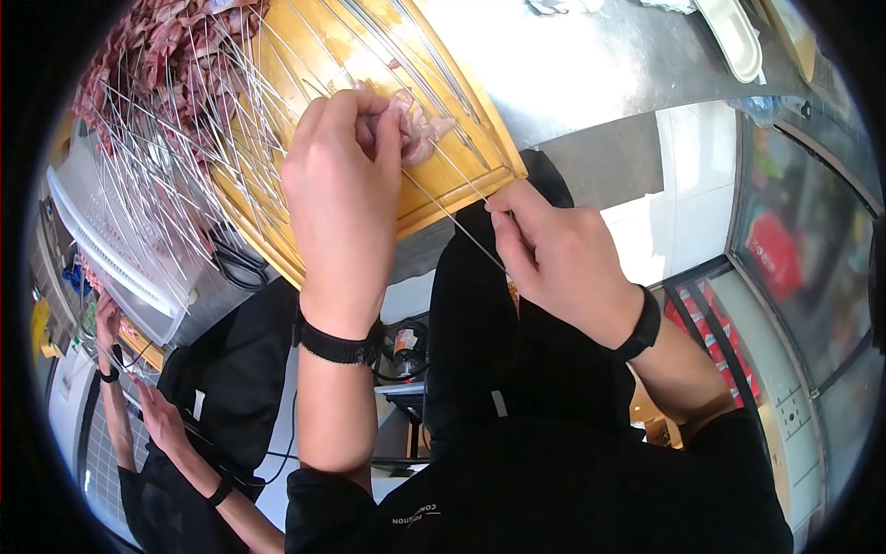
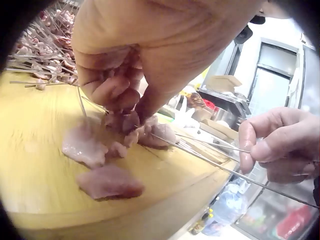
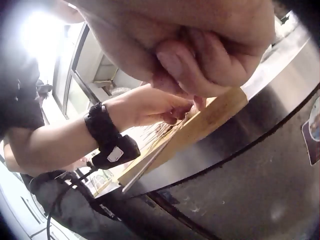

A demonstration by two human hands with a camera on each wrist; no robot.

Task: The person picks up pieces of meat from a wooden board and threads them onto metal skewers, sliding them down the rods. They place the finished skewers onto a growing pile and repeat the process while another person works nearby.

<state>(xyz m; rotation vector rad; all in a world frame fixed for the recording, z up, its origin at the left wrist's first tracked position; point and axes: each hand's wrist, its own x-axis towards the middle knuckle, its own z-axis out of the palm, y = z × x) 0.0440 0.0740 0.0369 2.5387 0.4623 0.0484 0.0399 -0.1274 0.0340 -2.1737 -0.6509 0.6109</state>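
My left hand (image 1: 340, 175) is over the wooden board (image 1: 441, 205), its fingers and thumb curled round a pale pink piece of raw meat (image 1: 423, 138). Off the board's near edge, my right hand (image 1: 574, 254) pinches a thin metal skewer (image 1: 464, 176) between thumb and forefinger. That skewer runs back toward the meat at my left fingers. A second metal skewer (image 1: 452, 220) slants from below my left hand to under my right palm. In the left wrist view a loose meat slice (image 2: 111, 182) lies on the board, beside another meat piece (image 2: 84, 146). My left fingers partly hide the gripped meat.
A heap of dark red meat (image 1: 175, 65) with many skewers fills the board's far left. Black-handled scissors (image 1: 238, 261) lie beside a white plastic basket (image 1: 120, 245). Another person's hands (image 1: 164, 420) work at the left. The steel counter (image 1: 554, 83) extends right.
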